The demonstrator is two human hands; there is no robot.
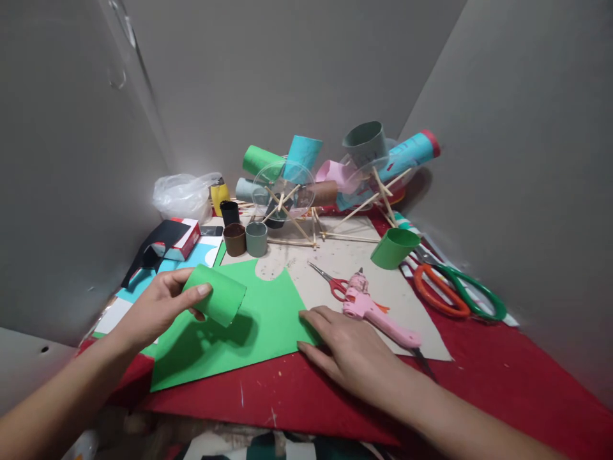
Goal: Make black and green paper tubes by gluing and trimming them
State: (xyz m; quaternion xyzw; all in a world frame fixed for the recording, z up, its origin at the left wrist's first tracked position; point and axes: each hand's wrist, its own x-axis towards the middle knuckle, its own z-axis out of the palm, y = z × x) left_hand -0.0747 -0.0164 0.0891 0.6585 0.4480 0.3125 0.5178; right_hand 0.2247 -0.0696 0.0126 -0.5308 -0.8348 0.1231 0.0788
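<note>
Our left hand pinched a green paper tube between thumb and curled fingers, holding it tilted just above the green paper sheet. Our right hand lay flat, fingers spread, its fingertips pressing the sheet's right edge; tube and right hand were near each other but apart. Just beside the right hand lay a pink glue gun, touching the small red scissors behind it. Farther right lay large orange and green scissors, with a short green ring near them. Behind the sheet stood a brown ring and a grey ring, then a stick frame carrying coloured tubes. A plastic bag sat at the back left. All rested on a red mat.
</note>
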